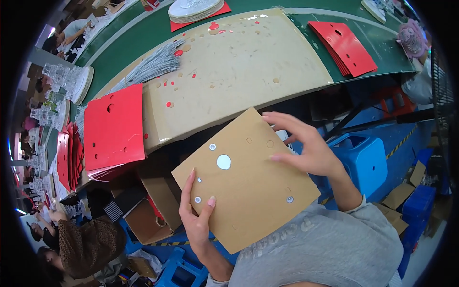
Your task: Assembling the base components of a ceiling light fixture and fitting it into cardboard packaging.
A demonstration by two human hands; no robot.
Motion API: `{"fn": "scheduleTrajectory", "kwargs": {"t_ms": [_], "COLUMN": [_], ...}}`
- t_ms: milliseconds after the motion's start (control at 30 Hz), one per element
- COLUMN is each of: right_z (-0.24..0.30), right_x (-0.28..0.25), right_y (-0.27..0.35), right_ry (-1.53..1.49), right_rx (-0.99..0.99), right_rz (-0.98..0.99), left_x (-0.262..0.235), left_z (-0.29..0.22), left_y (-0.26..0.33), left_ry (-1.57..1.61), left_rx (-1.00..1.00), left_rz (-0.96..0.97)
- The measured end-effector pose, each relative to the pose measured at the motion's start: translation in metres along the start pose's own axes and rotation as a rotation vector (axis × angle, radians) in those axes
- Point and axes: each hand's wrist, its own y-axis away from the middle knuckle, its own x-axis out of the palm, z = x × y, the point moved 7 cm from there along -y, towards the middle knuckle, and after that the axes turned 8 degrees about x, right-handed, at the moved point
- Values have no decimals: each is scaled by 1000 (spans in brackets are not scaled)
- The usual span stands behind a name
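A square brown cardboard sheet (248,186) is held tilted in front of my body, off the near edge of the table. It has one large round hole, smaller openings and cut outlines. My left hand (195,220) grips its left edge, thumb and a finger on the face near a small hole. At the upper right edge, my right hand (311,148) holds the sheet, thumb on the face close to a cut circle and other fingers at the edge, partly hidden behind it.
A stack of red punched sheets (122,131) overhangs the table at left; more red sheets (342,48) lie at right. A bundle of grey strands (155,64) and scattered red and brown cut-outs lie on the cardboard-covered tabletop (239,62). A blue stool (366,158) and cardboard box (146,229) stand below.
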Motion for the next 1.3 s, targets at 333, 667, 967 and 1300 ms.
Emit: {"fn": "scheduleTrajectory", "kwargs": {"t_ms": [333, 667, 967, 1300], "right_z": [-15, -34, -27, -27], "right_x": [16, 10, 19, 10], "right_y": [-7, -9, -8, -14], "right_ry": [-15, -250, -201, -199], "right_rx": [20, 147, 147, 135], "right_rz": [21, 93, 95, 45], "left_x": [4, 17, -1, 27], "left_z": [4, -1, -18, -50], "left_y": [1, -8, -3, 55], "left_ry": [43, 62, -441, -620], "left_rx": [-22, 1, 71, 373], "left_rz": [-136, -84, -204, 226]}}
